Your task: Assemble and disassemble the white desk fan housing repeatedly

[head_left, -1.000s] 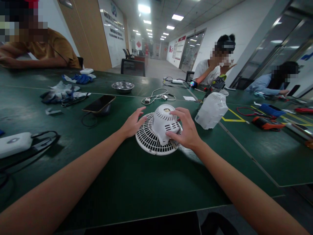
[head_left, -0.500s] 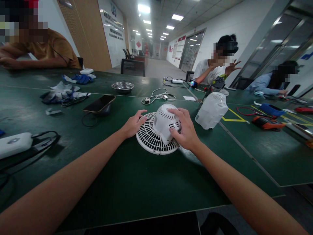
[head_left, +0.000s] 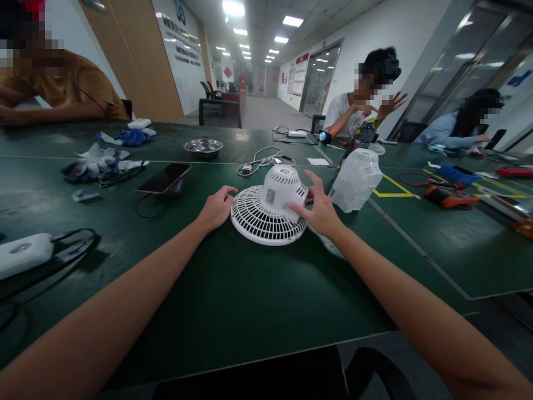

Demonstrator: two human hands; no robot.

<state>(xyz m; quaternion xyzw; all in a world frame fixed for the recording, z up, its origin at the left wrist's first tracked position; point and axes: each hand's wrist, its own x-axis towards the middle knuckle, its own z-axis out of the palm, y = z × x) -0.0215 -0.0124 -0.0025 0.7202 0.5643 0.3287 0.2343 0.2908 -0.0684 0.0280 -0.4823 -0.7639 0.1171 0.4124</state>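
Note:
A white fan head lies on the green table, its round fan grille (head_left: 254,226) down and its motor housing (head_left: 278,191) upward. A printed label shows on the housing's near side. My right hand (head_left: 322,210) grips the housing's right side, thumb in front and fingers partly hidden behind. At the grille's left rim is my left hand (head_left: 216,208), fingers curled against the edge. Just beyond my right hand stands a white translucent plastic cover (head_left: 357,180).
A phone (head_left: 164,178), work gloves (head_left: 97,162) and a white device (head_left: 25,253) with a black strap lie left. Behind the fan are a metal bowl (head_left: 203,147) and a coiled cable (head_left: 262,161). An orange multimeter (head_left: 449,196) lies right. Other people sit around the table.
The fan head has turned counterclockwise, bringing the label into view. My right hand has slid from the housing's top to its right side. My left fingers have drawn back to the rim.

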